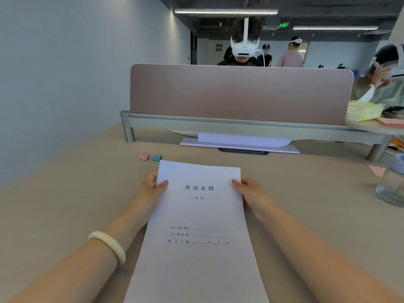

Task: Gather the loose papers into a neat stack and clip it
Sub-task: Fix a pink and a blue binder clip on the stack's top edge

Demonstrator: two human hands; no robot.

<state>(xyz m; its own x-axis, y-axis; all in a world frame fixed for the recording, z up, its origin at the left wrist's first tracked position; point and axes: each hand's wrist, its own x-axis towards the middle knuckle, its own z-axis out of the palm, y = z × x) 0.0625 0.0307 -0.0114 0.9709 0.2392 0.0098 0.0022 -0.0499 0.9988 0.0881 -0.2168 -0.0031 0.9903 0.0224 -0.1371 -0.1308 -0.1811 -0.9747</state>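
Note:
A stack of white papers (199, 215) with printed text on the top sheet is held over the beige desk in front of me. My left hand (153, 189) grips its left edge near the top, thumb on the front. My right hand (251, 193) grips the right edge the same way. The sheets look aligned; how many there are cannot be told. A pink binder clip (143, 157) and a teal binder clip (156, 158) lie on the desk just beyond the stack's top left corner, apart from both hands.
A brown divider panel (240, 92) on a grey rail crosses the desk's far side, with more white paper (240, 141) lying beneath it. A glass jar (393, 184) stands at the right edge. A tissue pack (363, 112) sits at far right. People with headsets sit beyond.

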